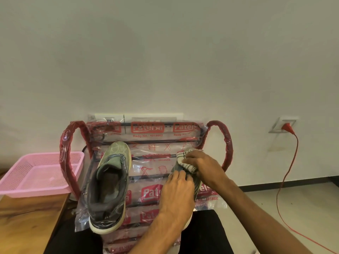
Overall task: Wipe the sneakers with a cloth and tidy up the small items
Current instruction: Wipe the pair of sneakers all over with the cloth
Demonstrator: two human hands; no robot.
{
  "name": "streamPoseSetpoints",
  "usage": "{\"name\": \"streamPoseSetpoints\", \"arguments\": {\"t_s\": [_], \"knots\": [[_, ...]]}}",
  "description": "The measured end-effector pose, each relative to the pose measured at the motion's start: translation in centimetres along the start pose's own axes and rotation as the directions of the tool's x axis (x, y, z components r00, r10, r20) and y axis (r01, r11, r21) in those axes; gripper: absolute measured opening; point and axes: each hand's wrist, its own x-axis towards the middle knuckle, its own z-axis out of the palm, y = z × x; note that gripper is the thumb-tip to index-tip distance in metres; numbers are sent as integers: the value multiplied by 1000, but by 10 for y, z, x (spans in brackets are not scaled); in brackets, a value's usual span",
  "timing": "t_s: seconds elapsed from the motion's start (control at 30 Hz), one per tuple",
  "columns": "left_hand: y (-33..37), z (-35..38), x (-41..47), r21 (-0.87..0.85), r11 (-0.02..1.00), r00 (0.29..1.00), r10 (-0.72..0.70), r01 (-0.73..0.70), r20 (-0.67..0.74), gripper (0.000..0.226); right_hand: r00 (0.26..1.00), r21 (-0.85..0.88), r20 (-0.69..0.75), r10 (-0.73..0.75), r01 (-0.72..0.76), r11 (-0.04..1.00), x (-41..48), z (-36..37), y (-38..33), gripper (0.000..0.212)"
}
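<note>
Now the right hand (pixel 203 164) bunches the limp cloth (pixel 185 160) on the right sneaker (pixel 198 184), with the left hand (pixel 178 191) curled round its middle (light shoe, slick plastic-wrapped rack (pixel 156 173)). Best gripped by its sides.

Both forearms are recorded as bare. The left forearm is raised from the lower edge, angled upward and to the right. The left hand (pixel 177 189) is seen with its back uppermost, fingers curled forward over a sneaker (pixel 197 185), which is gripped from above. The right forearm is extended diagonally from the lower right corner toward the centre, with the wrist roughly straight. The right hand (pixel 201 163) is placed just beyond the left, knuckles upward, fingers bent round a bunched cloth (pixel 184 160), which is held against the sneaker. The two hands are noted close together. The thumbs cannot be made out.
</note>
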Motion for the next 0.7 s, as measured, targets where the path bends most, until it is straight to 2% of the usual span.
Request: {"name": "streamPoseSetpoints", "arguments": {"t_s": [0.13, 0.23, 0.3, 0.43, 0.6, 0.7], "knots": [[0, 3, -1, 49, 999, 1000, -12, 12, 1, 44, 993, -142, 19, 115, -111, 984, 0, 2, 5, 44], [0, 6, 0, 41, 998, 999, -44, 45, -5, 39, 999, -43, 20, 25, -24, 999, -4, 5, -4, 43], [1, 6, 0, 43, 997, 998, -56, 57, -10, 39, 1000, -35, 8, 18, -18, 999, -7, 6, -3, 45], [2, 6, 0, 64, 996, 998, -69, 69, -4, 40, 989, -128, 8, 147, -145, 981, -5, 5, -5, 40], [2, 4, 1, 82, 989, 992, -124, 122, 18, 38, 972, 11, -12, 235, -235, 972, -7, 6, -11, 35], [4, 6, 0, 97, 990, 992, -113, 106, 60, 43, 952, -2, -49, 303, -304, 953, -7, 8, -7, 35]]}}
